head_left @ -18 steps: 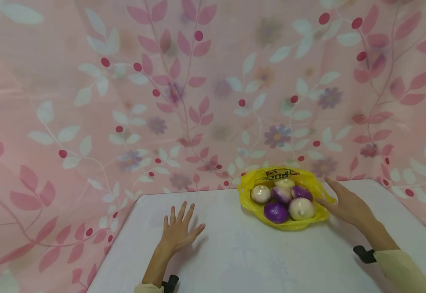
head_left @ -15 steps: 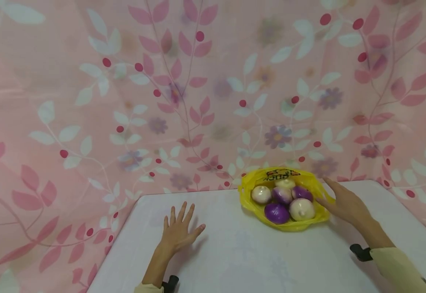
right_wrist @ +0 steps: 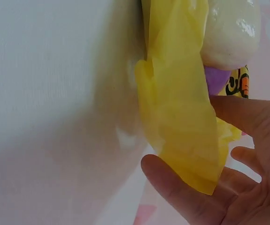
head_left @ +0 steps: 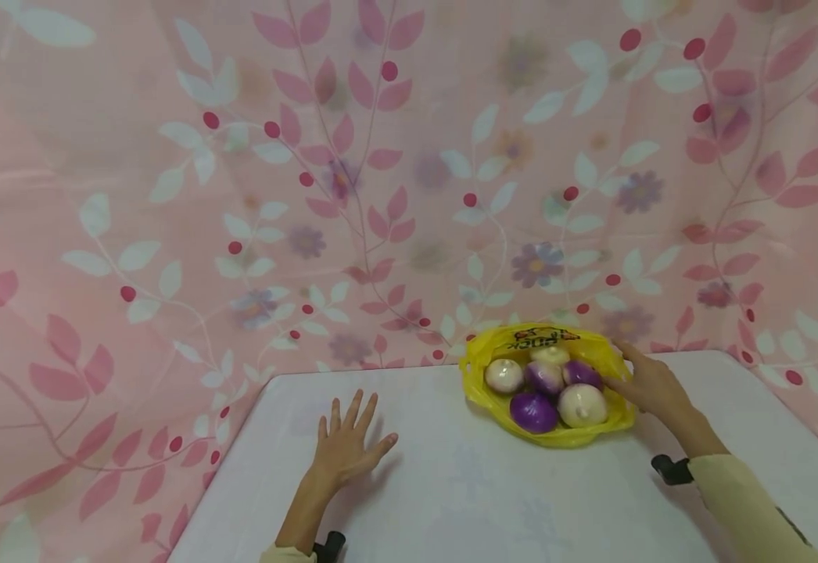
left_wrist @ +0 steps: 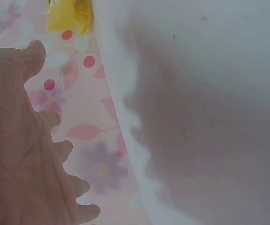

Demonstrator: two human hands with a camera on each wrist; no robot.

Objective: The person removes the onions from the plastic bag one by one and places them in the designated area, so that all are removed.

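pale surface [head_left: 437, 485], lower frame; right of centre on it, a yellow bag [head_left: 572, 437], probably thin and floppy, best taken by both rim sides. left grip [head_left: 346, 447] spread, lower left; right grip [head_left: 654, 389] spread astride the bag's right edge. bulbs [head_left: 544, 377] inside look heavyish, slick.

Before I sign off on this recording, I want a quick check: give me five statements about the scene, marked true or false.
1. The right hand is at the edge of the yellow bag. True.
2. The left hand is gripping the bag. False: it is apart from the bag, fingers spread, holding nothing.
3. Six round items show in the bag's open mouth. True.
4. Every round item is entirely purple. False: some are white.
5. The table has a white top. True.
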